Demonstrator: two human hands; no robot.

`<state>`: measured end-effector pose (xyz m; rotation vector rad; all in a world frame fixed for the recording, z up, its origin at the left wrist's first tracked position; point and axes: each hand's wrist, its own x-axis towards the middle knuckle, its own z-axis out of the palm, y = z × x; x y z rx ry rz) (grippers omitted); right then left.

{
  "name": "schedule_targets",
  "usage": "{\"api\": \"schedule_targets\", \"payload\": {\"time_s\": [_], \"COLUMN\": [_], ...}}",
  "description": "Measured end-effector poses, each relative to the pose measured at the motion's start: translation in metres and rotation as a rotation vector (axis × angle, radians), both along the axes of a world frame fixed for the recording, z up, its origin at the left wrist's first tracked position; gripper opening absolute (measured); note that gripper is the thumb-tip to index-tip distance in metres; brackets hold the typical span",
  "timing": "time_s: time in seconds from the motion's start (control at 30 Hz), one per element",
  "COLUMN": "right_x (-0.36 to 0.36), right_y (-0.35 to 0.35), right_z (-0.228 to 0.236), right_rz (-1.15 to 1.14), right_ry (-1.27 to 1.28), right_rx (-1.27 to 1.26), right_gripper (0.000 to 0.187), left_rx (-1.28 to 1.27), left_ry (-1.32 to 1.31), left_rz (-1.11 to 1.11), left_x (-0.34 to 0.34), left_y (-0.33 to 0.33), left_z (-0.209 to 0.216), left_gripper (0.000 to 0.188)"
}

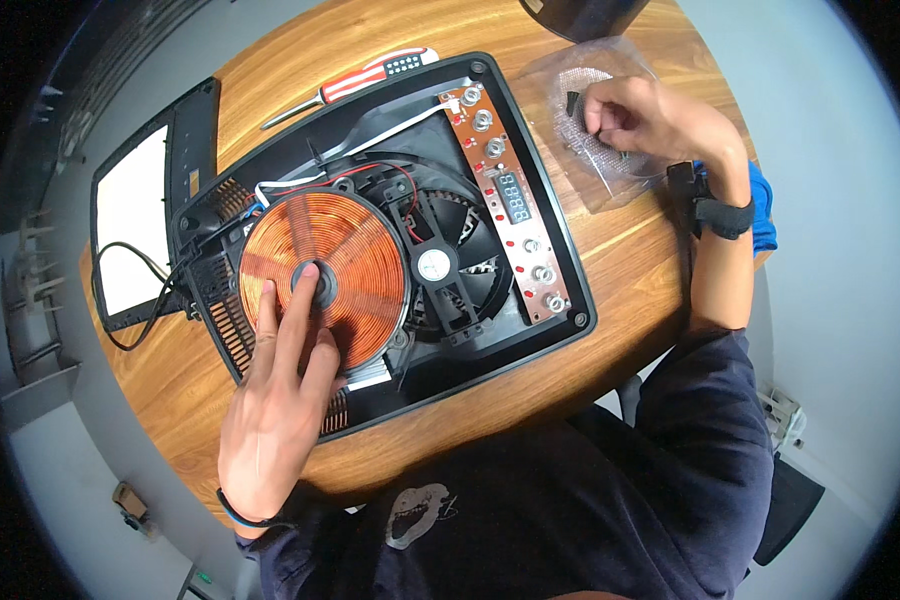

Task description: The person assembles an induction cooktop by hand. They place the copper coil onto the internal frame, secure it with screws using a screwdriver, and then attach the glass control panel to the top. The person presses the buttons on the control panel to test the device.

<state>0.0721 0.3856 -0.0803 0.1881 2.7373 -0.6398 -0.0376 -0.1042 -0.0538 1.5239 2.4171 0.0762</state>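
Note:
An opened induction cooker base (510,350) lies on the wooden table, its parts exposed. My left hand (275,410) rests with fingers spread on the round copper coil (365,245), one fingertip at the dark disc in its centre. Right of the coil sit a black fan (470,225) and a long orange-brown circuit board (520,235) with a display and several springs. My right hand (635,115), fingers curled together, is over a clear plastic bag (620,190) holding small dark pieces. Whatever its fingertips hold, if anything, is too small to name.
A screwdriver (355,82) with a striped handle lies beyond the cooker base. At the left is a black-framed panel (135,220) with a white surface, a black cord (150,335) across it. A dark round object (585,15) stands at the far edge; blue cloth (760,210) is by my right wrist.

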Motion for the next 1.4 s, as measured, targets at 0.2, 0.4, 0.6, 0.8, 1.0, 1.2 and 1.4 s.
{"api": "schedule_targets", "payload": {"time_s": [0.2,0.4,0.6,0.8,1.0,1.2,1.4], "right_x": [0.021,0.048,0.051,0.050,0.048,0.042,0.035], "right_y": [0.018,-0.007,-0.004,-0.001,-0.005,-0.024,-0.022], "right_z": [0.020,0.021,0.020,0.010,0.017,0.025,0.016], "right_rz": [-0.088,-0.111,-0.134,-0.121,-0.200,-0.139,-0.120], "right_ry": [0.126,0.121,0.087,0.094,-0.008,-0.150,-0.161], "right_rx": [-0.008,0.024,-0.034,0.019,0.107,0.164,0.112], "right_gripper": [0.023,0.018,0.021,0.022,0.027,0.034,0.024], "left_rx": [0.057,0.085,0.071,0.056,0.029,0.032,0.028], "left_ry": [0.019,0.023,0.022,0.006,-0.029,-0.040,-0.056], "left_rz": [-0.030,-0.042,-0.024,-0.023,-0.015,-0.011,0.005], "left_x": [-0.002,-0.001,0.000,0.000,-0.003,-0.004,-0.004], "left_y": [0.010,-0.001,-0.001,0.000,0.000,0.004,0.005], "left_z": [-0.006,-0.010,-0.008,-0.005,-0.001,0.000,0.001], "left_gripper": [0.046,0.049,0.048,0.048,0.050,0.052,0.052]}}
